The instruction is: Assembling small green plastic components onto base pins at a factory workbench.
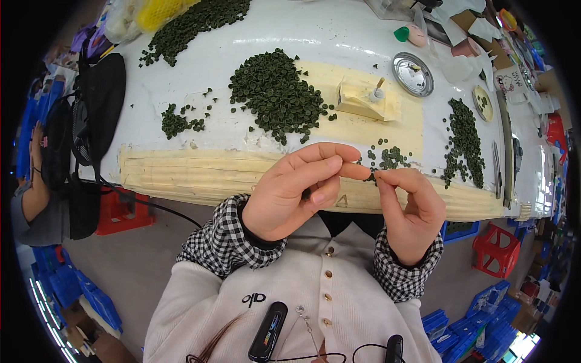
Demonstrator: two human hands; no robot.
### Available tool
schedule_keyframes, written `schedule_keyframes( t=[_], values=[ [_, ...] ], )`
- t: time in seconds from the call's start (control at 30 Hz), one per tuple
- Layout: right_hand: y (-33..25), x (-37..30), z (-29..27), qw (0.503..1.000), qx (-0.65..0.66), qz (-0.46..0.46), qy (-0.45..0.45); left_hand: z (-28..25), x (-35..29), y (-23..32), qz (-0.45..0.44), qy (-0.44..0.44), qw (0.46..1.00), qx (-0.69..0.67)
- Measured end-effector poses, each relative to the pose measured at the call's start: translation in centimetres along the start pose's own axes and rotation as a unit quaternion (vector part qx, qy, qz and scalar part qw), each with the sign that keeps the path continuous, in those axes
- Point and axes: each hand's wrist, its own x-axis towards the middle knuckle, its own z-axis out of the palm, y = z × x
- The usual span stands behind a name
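Note:
My left hand [295,192] is closed, its thumb pressed on the fingers and one fingertip reaching toward the right hand. My right hand [415,209] pinches thumb and forefinger together, nearly touching that fingertip. Whatever the fingers hold is too small to make out. Just behind the fingertips lies a small cluster of dark green round pieces [394,158], shaped like little discs or caps. A large heap of the same pieces [275,91] is beyond my left hand. Right of it stands a tape-covered block [361,100] with a short upright peg [377,91].
More green pieces form a strip [463,142] at the right and a pile [192,27] at the far left. A round metal lid [413,74], tweezers [497,169] and a black bag [104,109] lie on the white table [200,66]. Another person's arm [37,175] shows at left.

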Motion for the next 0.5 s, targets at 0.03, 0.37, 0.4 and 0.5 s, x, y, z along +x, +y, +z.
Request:
schedule_keyframes(
  t=[0.03,0.37,0.4,0.5],
  values=[
    [0.0,0.0,0.0,1.0,0.01,0.006,0.001,0.0,0.0,0.0,-0.004,-0.004,1.0,0.001],
    [-1.1,-0.5,-0.1,0.98,0.154,0.125,-0.021,-0.3,-0.4,-0.2,0.036,-0.02,0.997,0.064],
    [-1.0,-0.5,0.0,0.978,0.164,0.128,-0.025,-0.4,-0.4,-0.2,0.033,-0.02,0.997,0.061],
    [-0.8,-0.5,0.0,0.979,0.16,0.122,-0.041,-0.4,-0.4,-0.3,0.03,-0.005,0.997,0.071]
  ],
)
